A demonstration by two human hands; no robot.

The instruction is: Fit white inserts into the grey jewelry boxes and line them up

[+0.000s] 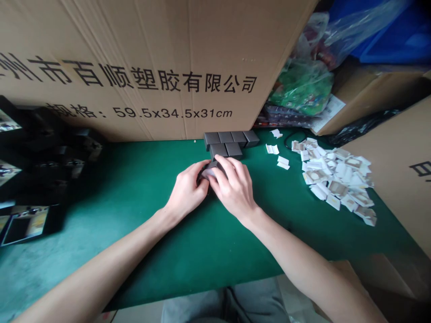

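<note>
Both hands meet over the middle of the green table (148, 260). My left hand (186, 188) has its fingers closed around the left side of a small dark grey box (218, 165). From the other side, my right hand (235, 186) grips the same box, its fingers bent over the top. Much of the box is covered by the fingers, so I cannot tell whether its lid is raised. Just beyond the hands, several matching dark grey boxes (218, 150) stand close together in two rows.
A large printed cardboard carton (151, 40) walls off the back. Dark open cases (43, 157) are stacked at left. White folded paper pieces (336, 172) lie heaped at right, with a few loose ones nearer. Bagged green items (303, 87) sit behind, and another carton (397, 148) borders the right.
</note>
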